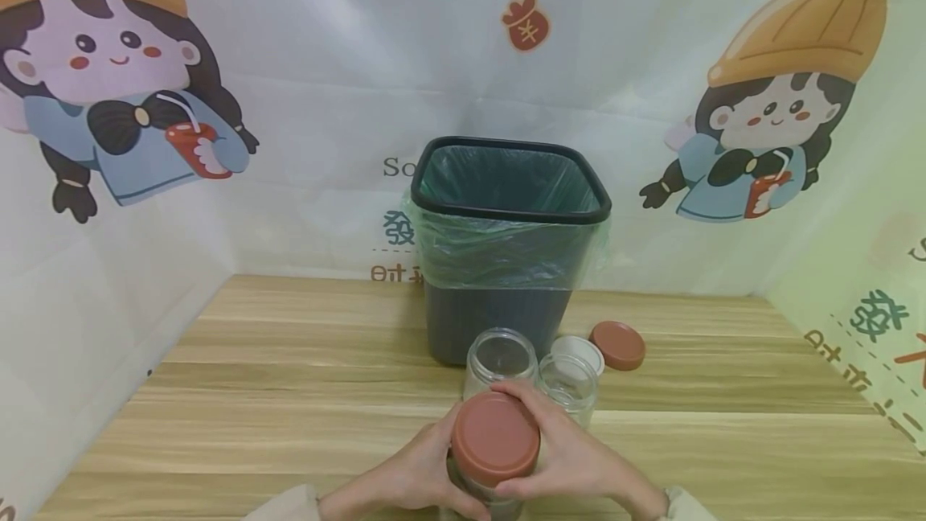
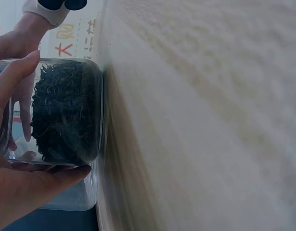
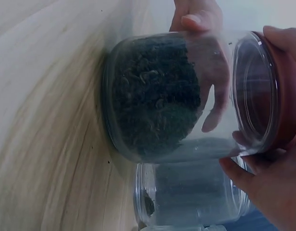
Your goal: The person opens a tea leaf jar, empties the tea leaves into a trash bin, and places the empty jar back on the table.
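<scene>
A clear jar (image 3: pixel 153 96) stands upright on the wooden table, partly filled with dark, curled dried leaves (image 2: pixel 66 110). Its reddish-brown lid (image 1: pixel 497 434) sits on the mouth. My left hand (image 1: pixel 423 465) grips the jar's body from the left, thumb in front. From the right, my right hand (image 1: pixel 582 453) holds the lid's rim between thumb and fingers. Just behind stand two open clear jars, a larger one (image 1: pixel 477 380) and a smaller one (image 1: pixel 571 395). In the right wrist view, dark bits (image 3: pixel 148 204) lie in the bottom of a jar behind.
A dark bin (image 1: pixel 499 320) lined with a green plastic bag stands at the back. Right of its base, a white lid (image 1: pixel 584 352) and another reddish-brown lid (image 1: pixel 617 346) lie on the wooden table (image 1: pixel 311 368). Printed cloth (image 1: pixel 311 103) hangs around the table.
</scene>
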Demonstrator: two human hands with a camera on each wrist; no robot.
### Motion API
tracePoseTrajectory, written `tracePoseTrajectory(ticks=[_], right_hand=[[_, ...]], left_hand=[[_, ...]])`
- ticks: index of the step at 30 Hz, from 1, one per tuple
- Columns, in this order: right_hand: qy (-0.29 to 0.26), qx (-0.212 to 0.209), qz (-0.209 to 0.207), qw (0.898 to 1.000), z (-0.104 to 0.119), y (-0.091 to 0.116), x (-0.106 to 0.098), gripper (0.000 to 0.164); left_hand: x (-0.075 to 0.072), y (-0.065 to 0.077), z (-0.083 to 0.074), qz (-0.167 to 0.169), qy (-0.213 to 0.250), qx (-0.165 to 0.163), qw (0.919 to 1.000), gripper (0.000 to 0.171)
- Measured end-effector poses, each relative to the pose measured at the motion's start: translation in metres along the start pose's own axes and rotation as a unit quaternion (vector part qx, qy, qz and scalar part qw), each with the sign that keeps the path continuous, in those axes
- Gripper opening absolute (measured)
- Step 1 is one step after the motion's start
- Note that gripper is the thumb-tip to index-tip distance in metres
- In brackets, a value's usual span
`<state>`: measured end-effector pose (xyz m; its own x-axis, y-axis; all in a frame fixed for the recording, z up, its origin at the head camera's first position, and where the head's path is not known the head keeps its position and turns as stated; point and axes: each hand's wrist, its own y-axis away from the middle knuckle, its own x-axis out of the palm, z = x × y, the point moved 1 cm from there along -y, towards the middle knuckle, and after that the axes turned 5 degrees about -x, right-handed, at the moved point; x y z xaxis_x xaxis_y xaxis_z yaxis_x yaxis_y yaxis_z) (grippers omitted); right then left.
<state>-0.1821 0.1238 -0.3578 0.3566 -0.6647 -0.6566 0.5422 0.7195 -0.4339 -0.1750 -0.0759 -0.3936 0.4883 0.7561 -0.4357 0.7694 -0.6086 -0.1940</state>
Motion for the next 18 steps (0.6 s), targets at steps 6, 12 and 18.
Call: tracePoseTrajectory(ticks=[6,12,18], right_hand=[[-0.006,0.010,0.025,1.000,0.000,0.002,-0.004,0.083],[0.012,0.022,0.012,1.000,0.003,0.004,-0.002,0.089],[0.052,0.077,-0.044,0.995,0.010,0.001,0.007,0.097]], left_hand=[[0.000,0.000,0.000,0.002,0.003,0.003,1.0000,0.089],[0.000,0.000,0.000,0.001,0.002,0.009,1.0000,0.090],[0.000,0.000,0.001,0.000,0.004,0.000,1.0000,0.091]])
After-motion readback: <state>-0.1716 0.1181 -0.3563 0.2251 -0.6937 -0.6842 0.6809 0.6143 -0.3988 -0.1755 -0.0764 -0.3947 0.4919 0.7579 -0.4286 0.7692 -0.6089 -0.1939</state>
